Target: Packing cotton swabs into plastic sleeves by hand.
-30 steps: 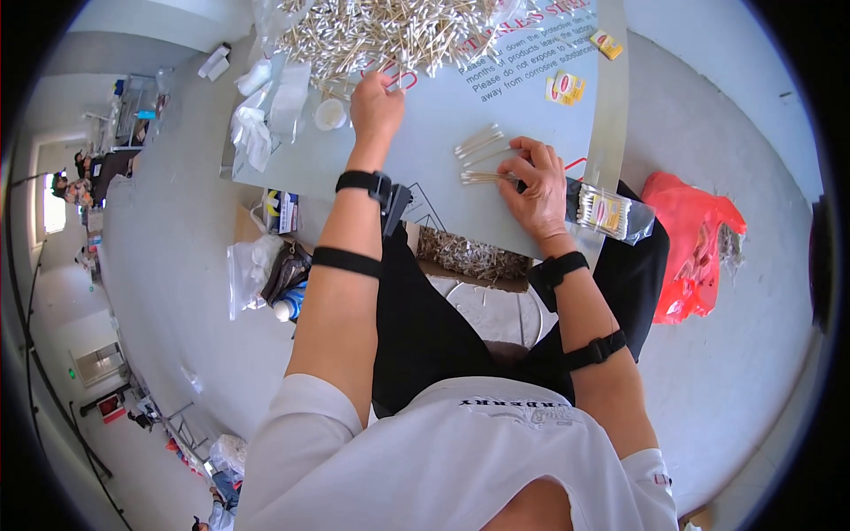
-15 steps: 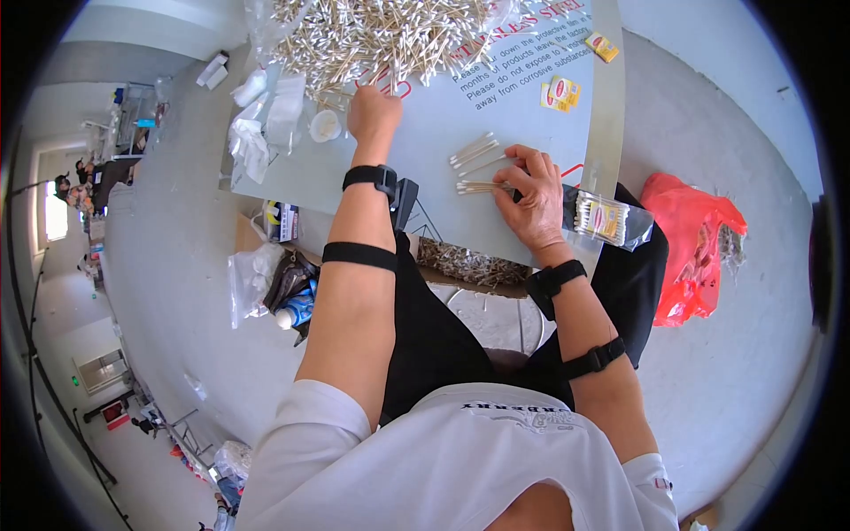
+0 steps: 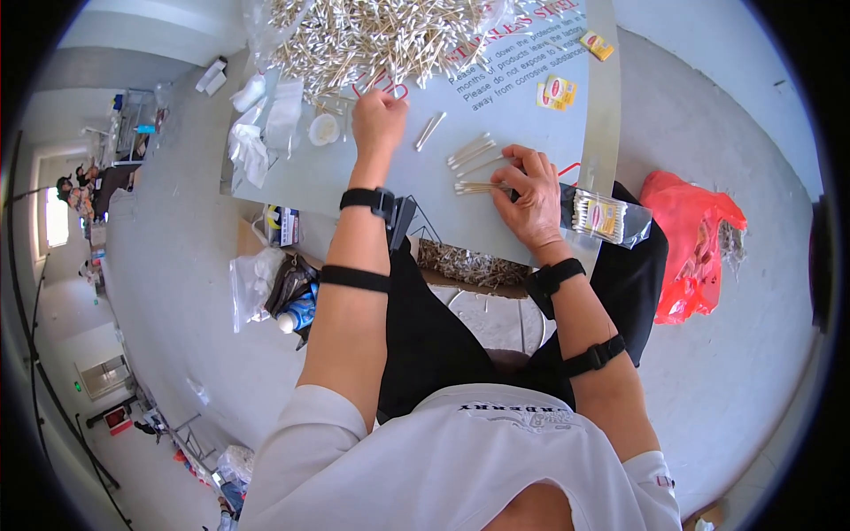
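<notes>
A large heap of loose cotton swabs (image 3: 381,44) covers the far side of the metal-topped table. At its near edge is my left hand (image 3: 379,122), fingers curled together, and what they may hold is hidden. A couple of cotton swabs (image 3: 431,130) show just right of that hand, apart from it. My right hand (image 3: 531,199) rests on the table with curled fingers, pinching the ends of a small bunch of cotton swabs (image 3: 475,188). Beyond it lies another small row of cotton swabs (image 3: 471,150). A clear packet of swabs (image 3: 599,216) sits beside my right wrist.
Yellow cards (image 3: 556,92) lie at the table's right, with another yellow packet (image 3: 597,44) farther off. A small white cup (image 3: 324,130) and crumpled white plastic (image 3: 251,146) are at left. A red bag (image 3: 691,248) stands on the floor at right. An open box (image 3: 474,268) is below the table edge.
My left hand has shifted slightly nearer me from the heap's edge. A couple of swabs now show to its right, where none were before. The right hand stays in place.
</notes>
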The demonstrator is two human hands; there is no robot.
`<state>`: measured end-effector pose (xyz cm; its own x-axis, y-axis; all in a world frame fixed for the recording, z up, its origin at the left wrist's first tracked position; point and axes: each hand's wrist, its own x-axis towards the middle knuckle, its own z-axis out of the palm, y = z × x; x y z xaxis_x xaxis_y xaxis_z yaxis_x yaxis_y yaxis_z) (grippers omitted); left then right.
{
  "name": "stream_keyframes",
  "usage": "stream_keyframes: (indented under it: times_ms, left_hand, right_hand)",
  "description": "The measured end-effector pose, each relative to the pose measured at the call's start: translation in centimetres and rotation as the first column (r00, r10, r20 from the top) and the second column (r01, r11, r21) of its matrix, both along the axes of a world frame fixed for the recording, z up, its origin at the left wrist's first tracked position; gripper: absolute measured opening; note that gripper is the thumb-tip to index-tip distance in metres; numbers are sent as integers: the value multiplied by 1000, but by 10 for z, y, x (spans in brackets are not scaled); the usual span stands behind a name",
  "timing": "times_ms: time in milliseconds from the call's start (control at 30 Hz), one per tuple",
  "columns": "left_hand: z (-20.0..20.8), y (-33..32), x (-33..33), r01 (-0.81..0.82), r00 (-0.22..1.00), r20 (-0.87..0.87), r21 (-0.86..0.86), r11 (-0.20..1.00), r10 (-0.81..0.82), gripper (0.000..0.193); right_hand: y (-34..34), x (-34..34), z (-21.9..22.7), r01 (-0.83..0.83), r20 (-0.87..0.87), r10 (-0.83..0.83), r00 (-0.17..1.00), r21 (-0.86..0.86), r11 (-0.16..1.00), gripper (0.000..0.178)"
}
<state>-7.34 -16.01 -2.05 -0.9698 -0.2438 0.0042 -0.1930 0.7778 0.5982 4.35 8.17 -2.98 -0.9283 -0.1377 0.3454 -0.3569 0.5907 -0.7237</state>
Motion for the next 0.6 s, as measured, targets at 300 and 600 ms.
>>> stream_keyframes:
  times_ms: [300, 600]
  left_hand:
    - [10, -6, -17, -170, 961, 166, -272, 947, 221, 25]
    - [-5, 9, 22, 115, 993, 36, -106, 988, -112, 17]
  right_hand:
    - [1, 1, 2, 7, 15, -7, 1000, 1, 1000, 15]
    - [-1, 1, -1, 1, 0, -1, 1000, 4, 1000, 13]
